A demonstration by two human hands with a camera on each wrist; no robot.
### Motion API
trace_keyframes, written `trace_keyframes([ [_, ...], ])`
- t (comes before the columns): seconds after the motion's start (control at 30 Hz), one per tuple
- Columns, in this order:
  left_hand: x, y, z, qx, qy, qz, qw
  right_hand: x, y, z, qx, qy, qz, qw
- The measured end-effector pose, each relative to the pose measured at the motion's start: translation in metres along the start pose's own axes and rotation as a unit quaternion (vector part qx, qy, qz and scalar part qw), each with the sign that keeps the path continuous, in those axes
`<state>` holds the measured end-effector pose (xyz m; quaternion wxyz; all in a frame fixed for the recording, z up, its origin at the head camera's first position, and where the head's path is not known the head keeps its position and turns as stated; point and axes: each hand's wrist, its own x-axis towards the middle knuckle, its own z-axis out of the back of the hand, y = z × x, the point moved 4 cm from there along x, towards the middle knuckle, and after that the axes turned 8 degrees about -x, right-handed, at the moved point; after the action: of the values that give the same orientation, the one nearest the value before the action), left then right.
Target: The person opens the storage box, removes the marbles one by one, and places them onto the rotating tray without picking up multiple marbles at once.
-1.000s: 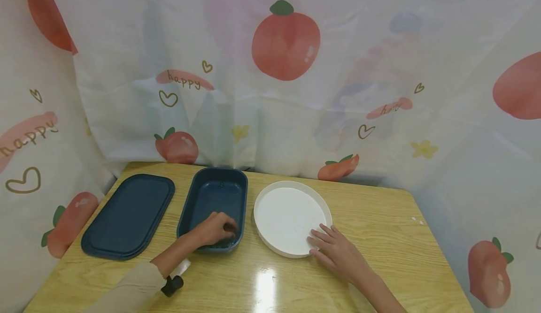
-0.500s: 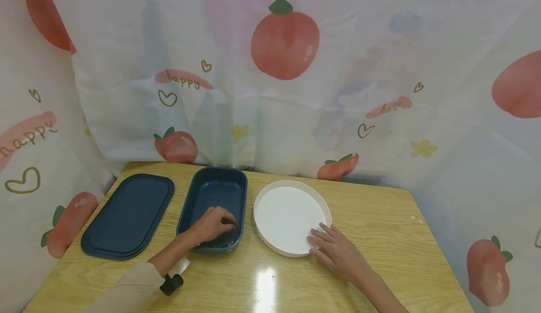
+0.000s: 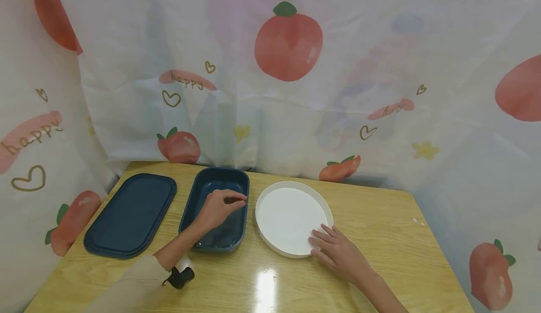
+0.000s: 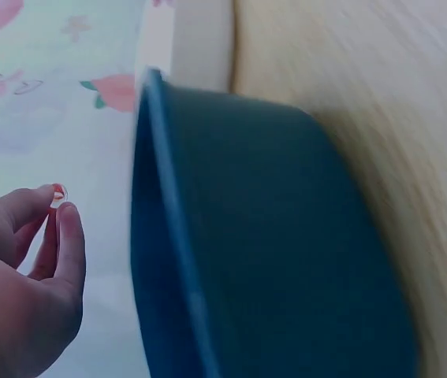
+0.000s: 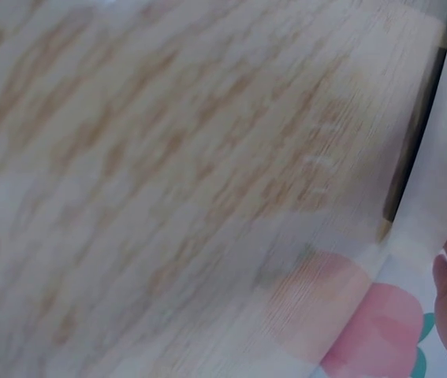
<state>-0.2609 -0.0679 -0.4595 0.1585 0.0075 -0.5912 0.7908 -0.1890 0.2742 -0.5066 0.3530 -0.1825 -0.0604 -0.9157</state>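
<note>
My left hand [image 3: 216, 208] is raised over the dark blue rectangular tub [image 3: 230, 233]. Between thumb and fingertips it pinches a small clear marble [image 4: 60, 194] with an orange-red streak, seen in the left wrist view. A few small shiny round pieces lie on the tub's floor, too small to make out well. To the tub's right sits a round white tray [image 3: 285, 219] with a low rim. My right hand [image 3: 342, 252] rests on that tray's near right rim with fingers spread; the right wrist view catches only part of it.
A flat dark blue lid [image 3: 131, 214] lies left of the tub on the wooden table [image 3: 372, 224]. A fruit-printed curtain [image 3: 287, 116] hangs behind the table and along both sides. A black strap device [image 3: 181, 278] is on the left wrist.
My left hand has risen from the near right part of the tub and shifted up and right toward its right rim. The right hand stays on the tray.
</note>
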Motion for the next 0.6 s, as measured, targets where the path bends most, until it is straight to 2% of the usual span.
trace_keyframes([
  [0.13,0.005,-0.011,-0.008,-0.048,-0.012,0.026,0.9984,-0.001,0.0,-0.001,0.0,-0.001,-0.002,1.0],
  [0.37,0.015,-0.02,-0.032,-0.084,-0.033,0.054,0.9944,-0.002,-0.001,-0.002,-0.002,-0.008,0.0,1.0],
  [0.5,0.02,-0.022,-0.05,-0.102,-0.035,0.052,0.9927,-0.003,-0.002,-0.003,0.002,-0.007,-0.003,1.0],
  [0.6,0.023,-0.024,-0.064,-0.093,-0.041,0.046,0.9937,-0.002,-0.002,-0.003,0.005,-0.002,-0.009,0.9999],
])
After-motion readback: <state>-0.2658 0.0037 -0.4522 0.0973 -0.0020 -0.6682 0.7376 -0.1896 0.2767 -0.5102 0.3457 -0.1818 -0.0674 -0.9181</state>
